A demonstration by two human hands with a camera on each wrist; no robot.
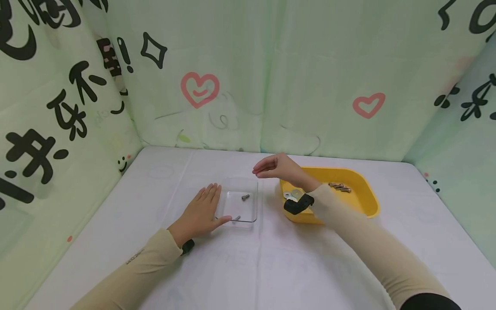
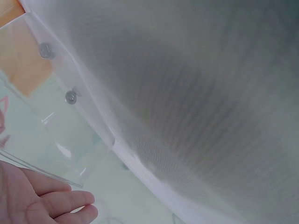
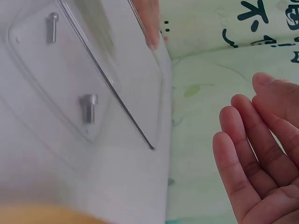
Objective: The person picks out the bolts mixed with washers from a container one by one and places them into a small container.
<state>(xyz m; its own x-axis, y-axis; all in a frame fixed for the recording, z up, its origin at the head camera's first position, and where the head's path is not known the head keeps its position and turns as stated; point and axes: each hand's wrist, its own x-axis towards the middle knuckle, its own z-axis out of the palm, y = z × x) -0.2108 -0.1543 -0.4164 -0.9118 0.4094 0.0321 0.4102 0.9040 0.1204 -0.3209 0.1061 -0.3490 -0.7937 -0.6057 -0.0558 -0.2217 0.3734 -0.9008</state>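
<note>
A clear plastic tray (image 1: 252, 189) lies on the white table with two small metal screws (image 1: 245, 197) in it; the screws (image 3: 88, 106) show close up in the right wrist view. My left hand (image 1: 203, 209) lies flat on the table with straight fingers, touching the tray's left edge. My right hand (image 1: 271, 167) hovers open above the tray's far right corner, fingers relaxed, holding nothing. In the right wrist view its fingers (image 3: 252, 149) are spread and empty. The left wrist view shows my left fingers (image 2: 46, 198) beside the tray's wall (image 2: 56, 140).
A yellow bin (image 1: 368, 198) stands to the right of the tray, holding several screws (image 1: 340, 187) and a metal washer (image 1: 295, 193). Green printed cloth walls (image 1: 248, 86) close the table on three sides.
</note>
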